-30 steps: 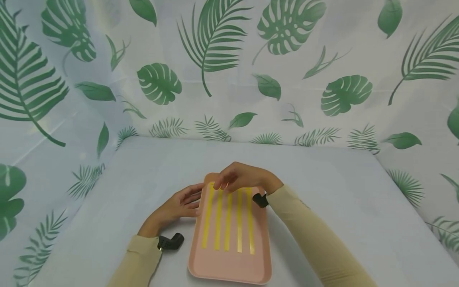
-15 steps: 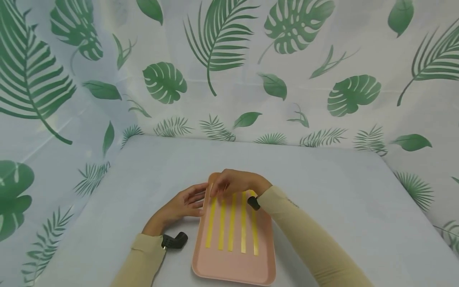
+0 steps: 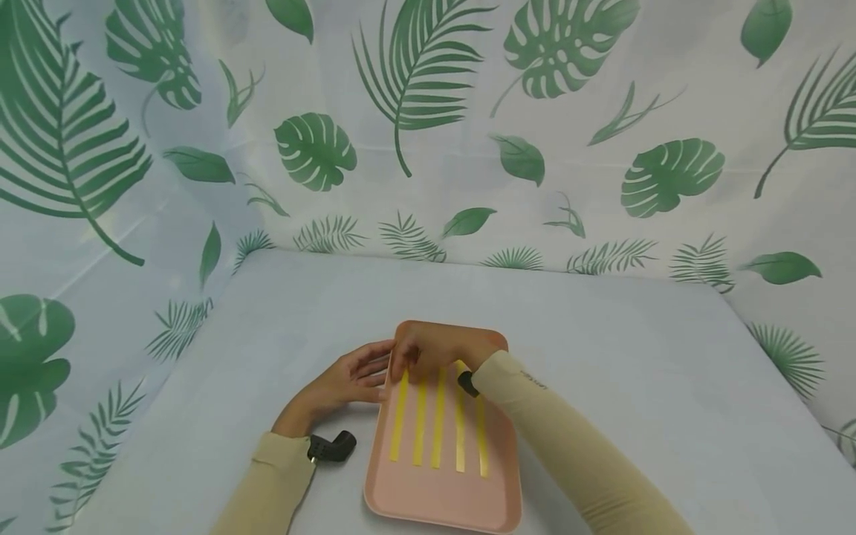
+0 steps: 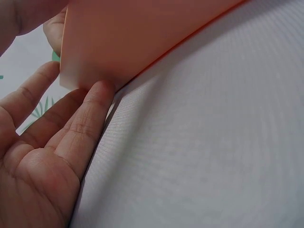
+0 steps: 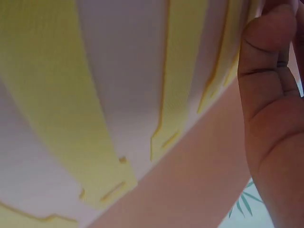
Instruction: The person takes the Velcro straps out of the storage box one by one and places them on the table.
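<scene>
A pink tray (image 3: 444,499) lies lengthwise before me, with several parallel yellow strips (image 3: 438,423) in it. In the right wrist view the strips (image 5: 102,190) show slots and small notches at their ends, on a paler surface. My left hand (image 3: 348,383) stays at the tray's left side with fingers extended; in the left wrist view its fingertips (image 4: 102,90) touch the tray's outer wall. Over the tray's far left part, my right hand (image 3: 428,351) has bent fingers pointing down at the leftmost strip's far end. Whether it pinches that strip is hidden.
The tray stands on a white-covered table (image 3: 602,349). Behind and beside it hangs a white curtain (image 3: 455,186) printed with green leaves. A black wrist camera (image 3: 334,446) sits by my left sleeve, and another (image 3: 468,383) hangs over the tray's right strips.
My right hand has come down and slightly nearer along the leftmost strip, its fingers more bent. The left hand keeps its place at the tray; the whole view has shifted slightly.
</scene>
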A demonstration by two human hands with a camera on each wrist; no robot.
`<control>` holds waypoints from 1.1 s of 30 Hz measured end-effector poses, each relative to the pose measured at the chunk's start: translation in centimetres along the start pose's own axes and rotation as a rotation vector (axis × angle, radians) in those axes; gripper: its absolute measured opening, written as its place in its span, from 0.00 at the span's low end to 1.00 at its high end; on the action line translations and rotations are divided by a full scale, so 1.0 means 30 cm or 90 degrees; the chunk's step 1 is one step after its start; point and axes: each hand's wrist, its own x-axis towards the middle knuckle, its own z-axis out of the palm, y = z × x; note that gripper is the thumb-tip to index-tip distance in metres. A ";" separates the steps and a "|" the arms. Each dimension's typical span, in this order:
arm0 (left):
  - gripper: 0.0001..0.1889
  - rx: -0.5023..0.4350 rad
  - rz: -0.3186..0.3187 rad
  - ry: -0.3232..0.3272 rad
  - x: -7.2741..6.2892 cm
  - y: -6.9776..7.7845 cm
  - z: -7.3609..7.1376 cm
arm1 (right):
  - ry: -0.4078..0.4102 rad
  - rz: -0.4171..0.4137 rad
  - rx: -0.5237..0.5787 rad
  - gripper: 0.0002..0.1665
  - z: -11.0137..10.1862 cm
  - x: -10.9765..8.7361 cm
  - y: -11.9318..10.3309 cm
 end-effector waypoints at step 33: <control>0.49 0.012 0.028 0.002 -0.001 0.007 0.005 | 0.089 0.038 -0.027 0.14 -0.082 -0.052 -0.102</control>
